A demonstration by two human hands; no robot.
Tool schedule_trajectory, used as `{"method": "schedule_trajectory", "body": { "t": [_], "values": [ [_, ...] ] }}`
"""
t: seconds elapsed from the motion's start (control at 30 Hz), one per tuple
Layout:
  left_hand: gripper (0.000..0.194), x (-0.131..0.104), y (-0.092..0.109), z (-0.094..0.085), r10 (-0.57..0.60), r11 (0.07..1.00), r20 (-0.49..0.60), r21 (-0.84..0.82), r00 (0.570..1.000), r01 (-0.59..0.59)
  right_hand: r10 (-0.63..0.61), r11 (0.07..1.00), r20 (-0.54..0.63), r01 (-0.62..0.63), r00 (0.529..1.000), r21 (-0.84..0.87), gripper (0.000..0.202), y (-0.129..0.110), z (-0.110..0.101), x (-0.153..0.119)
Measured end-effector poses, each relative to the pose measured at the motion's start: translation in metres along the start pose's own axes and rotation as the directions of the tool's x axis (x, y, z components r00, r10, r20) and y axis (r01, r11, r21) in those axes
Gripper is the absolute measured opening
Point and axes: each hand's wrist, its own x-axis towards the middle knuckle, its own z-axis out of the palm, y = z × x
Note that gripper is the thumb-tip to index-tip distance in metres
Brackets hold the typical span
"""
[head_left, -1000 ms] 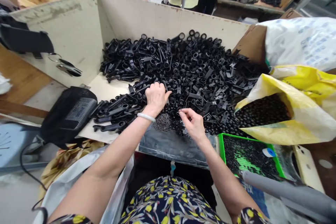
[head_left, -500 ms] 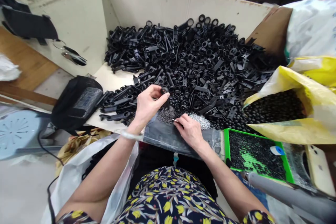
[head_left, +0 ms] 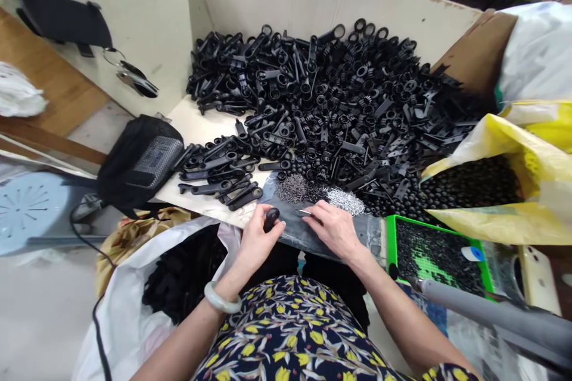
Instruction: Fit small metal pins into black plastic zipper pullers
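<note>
Close to the table's front edge, my left hand (head_left: 259, 244) is closed around a black plastic part (head_left: 270, 219) with a rounded end; the rest of it is hidden by the fingers. My right hand (head_left: 335, 231) rests just to the right, pinching a thin silver metal piece (head_left: 305, 211) that points left; whether it is a pin or a tool tip is unclear. Under both hands lies a dark mat (head_left: 295, 226). Beyond them sit a heap of tiny grey metal pieces (head_left: 291, 188) and a heap of small silver pieces (head_left: 345, 201).
A large pile of black plastic parts (head_left: 313, 83) fills the boarded bench. Long black parts (head_left: 218, 169) lie left, beside a black pouch (head_left: 140, 161). On the right are a green tray (head_left: 391, 244), a yellow bag (head_left: 473, 223) of black balls and a grey bar (head_left: 482, 309).
My left hand has come down and towards me with the black plastic part, away from the pile. My right hand keeps its pinch on the thin metal piece. The camera view has shifted slightly.
</note>
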Motion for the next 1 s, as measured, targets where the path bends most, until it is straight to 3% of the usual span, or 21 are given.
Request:
{"method": "schedule_trajectory", "body": {
  "t": [0.1,0.23,0.43,0.63,0.73,0.83,0.93,1.0],
  "values": [
    [0.007,0.007,0.008,0.003,0.143,0.933,0.027,0.330,0.989,-0.144,0.069,0.994,-0.079,-0.062,0.994,0.090,0.022,0.008,-0.006,-0.008],
    [0.014,0.018,0.017,0.016,0.257,0.760,0.132,0.584,0.957,-0.284,0.156,0.980,-0.155,-0.132,0.976,0.152,0.023,0.016,-0.009,-0.008],
    [0.013,0.020,0.019,0.034,0.247,0.583,0.238,0.738,0.939,-0.340,0.152,0.976,-0.165,-0.121,0.974,0.183,0.020,0.019,-0.004,-0.004],
    [0.022,0.017,0.010,0.023,0.300,0.510,0.383,0.710,0.874,-0.487,0.119,0.988,-0.149,-0.102,0.982,0.114,0.021,0.023,-0.002,0.008],
    [0.024,0.020,0.006,0.018,0.327,0.523,0.436,0.656,0.839,-0.545,0.050,0.999,-0.081,-0.051,0.995,-0.010,0.018,0.021,-0.002,0.018],
    [0.020,0.022,0.006,0.016,0.359,0.604,0.406,0.585,0.841,-0.541,0.028,0.992,-0.033,-0.031,0.999,-0.119,0.014,0.020,0.000,0.024],
    [0.013,0.021,0.008,0.015,0.355,0.782,0.269,0.439,0.895,-0.442,0.054,0.989,-0.061,-0.062,0.997,-0.133,0.016,0.019,0.002,0.023],
    [0.019,0.017,0.009,0.015,0.249,0.915,0.180,0.279,0.952,-0.292,0.063,0.994,-0.085,-0.070,0.994,-0.084,0.019,0.017,0.005,0.019]
  ]
}}
